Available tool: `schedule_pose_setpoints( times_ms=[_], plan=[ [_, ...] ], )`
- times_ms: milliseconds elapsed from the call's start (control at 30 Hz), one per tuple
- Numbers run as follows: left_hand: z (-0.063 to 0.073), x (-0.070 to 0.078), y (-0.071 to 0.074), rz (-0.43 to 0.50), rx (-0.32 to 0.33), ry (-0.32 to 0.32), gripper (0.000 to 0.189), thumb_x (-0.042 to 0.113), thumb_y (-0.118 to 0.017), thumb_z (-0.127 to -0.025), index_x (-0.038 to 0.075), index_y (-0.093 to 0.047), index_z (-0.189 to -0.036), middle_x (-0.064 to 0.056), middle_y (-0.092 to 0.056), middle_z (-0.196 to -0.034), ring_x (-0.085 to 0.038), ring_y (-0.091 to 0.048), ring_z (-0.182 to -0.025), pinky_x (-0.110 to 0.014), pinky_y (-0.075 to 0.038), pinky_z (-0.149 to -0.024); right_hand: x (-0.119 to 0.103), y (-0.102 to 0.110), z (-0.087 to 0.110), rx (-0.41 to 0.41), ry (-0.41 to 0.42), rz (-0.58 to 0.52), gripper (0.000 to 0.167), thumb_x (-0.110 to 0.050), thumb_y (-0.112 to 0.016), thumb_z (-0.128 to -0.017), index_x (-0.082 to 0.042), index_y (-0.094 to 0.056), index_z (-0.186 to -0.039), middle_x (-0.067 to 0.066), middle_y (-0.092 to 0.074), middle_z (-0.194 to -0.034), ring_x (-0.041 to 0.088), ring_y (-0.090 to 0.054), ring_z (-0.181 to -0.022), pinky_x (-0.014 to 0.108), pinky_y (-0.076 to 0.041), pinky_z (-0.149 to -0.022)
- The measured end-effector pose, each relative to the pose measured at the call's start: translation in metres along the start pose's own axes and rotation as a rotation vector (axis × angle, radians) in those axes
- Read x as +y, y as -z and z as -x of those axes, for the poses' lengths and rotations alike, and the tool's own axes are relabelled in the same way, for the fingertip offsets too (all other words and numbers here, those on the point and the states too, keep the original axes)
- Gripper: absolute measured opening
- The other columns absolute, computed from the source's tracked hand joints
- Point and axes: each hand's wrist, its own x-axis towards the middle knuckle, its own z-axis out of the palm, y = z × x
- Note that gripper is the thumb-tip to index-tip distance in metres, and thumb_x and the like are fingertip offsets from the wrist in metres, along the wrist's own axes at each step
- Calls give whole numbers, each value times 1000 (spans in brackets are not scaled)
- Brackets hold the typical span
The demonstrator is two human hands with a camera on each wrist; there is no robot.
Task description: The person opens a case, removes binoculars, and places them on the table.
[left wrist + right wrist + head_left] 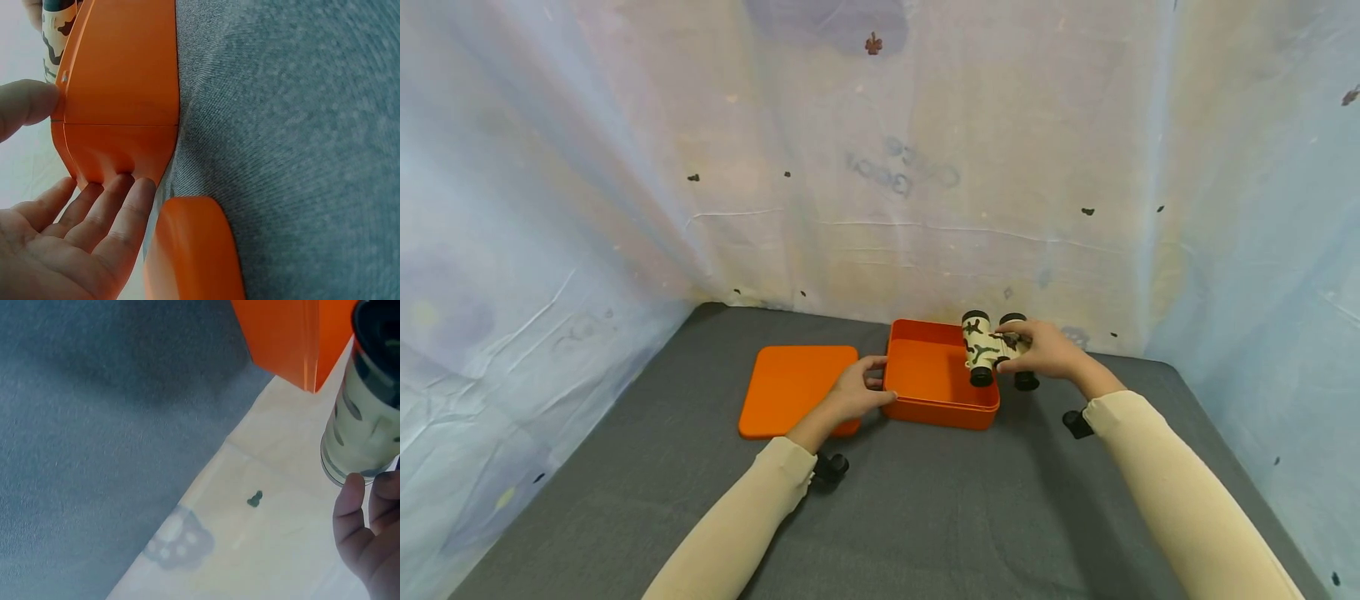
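In the head view, my right hand (1037, 348) holds camouflage-patterned binoculars (979, 343) with black ends above the right side of an open orange box (925, 410). One cream barrel of the binoculars (369, 419) shows in the right wrist view, with fingertips at its lower edge. My left hand (856, 390) is at the box's left side. In the left wrist view its fairly straight fingers (115, 212) touch the end wall of the box (125, 69), and the thumb lies at the rim. The visible floor of the box is bare orange.
A flat orange lid (797, 383) lies on the grey cloth-covered table (910, 508), left of the box and partly behind my left hand. A patterned pale curtain (1000, 167) rises behind the table and along both sides. Each wrist carries a small black camera (831, 468).
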Motion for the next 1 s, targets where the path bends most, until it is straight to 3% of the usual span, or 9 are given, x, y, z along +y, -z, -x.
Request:
schedule_pose_setpoints(
  times_ms=[167,267,367,433,600,1000],
  plan=[
    [1,0,0,4,4,3,69,19,-75,-83,13,-44,-144,-7,-46,-146,-27,-57,-121,-39,-55,-88,5,5,4,2,9,27,69,-32,-80,-78,-7,-54,-137,21,-54,-135,25,-50,-89,38,-43,-73],
    [2,0,0,7,5,1,69,18,-75,-83,13,-44,-144,-7,-46,-145,-27,-57,-121,-39,-55,-88,8,6,6,8,13,37,68,-31,-81,-78,-7,-55,-136,16,-60,-106,19,-41,-72,34,-35,-64],
    [3,1,1,11,6,1,69,17,-75,-83,12,-44,-144,-8,-46,-145,-28,-57,-121,-40,-55,-89,11,5,7,13,14,32,67,-30,-81,-77,-7,-56,-135,6,-43,-76,16,-33,-63,32,-30,-60],
    [3,1,1,18,5,1,69,17,-74,-83,11,-44,-144,-9,-46,-146,-28,-57,-120,-41,-55,-90,12,5,8,14,18,32,67,-30,-81,-77,-7,-56,-135,3,-37,-74,16,-30,-63,32,-28,-58],
    [4,1,1,18,7,3,68,17,-74,-83,12,-44,-144,-9,-47,-145,-28,-58,-120,-40,-54,-91,16,5,12,19,8,26,67,-31,-81,-77,-7,-56,-135,8,-50,-89,19,-34,-71,33,-29,-60],
    [5,2,3,14,3,3,68,17,-75,-83,12,-44,-144,-8,-47,-145,-27,-58,-120,-40,-54,-92,26,14,20,0,-20,35,68,-32,-80,-78,-7,-55,-136,1,-28,-69,16,-30,-62,31,-28,-58]
  ],
)
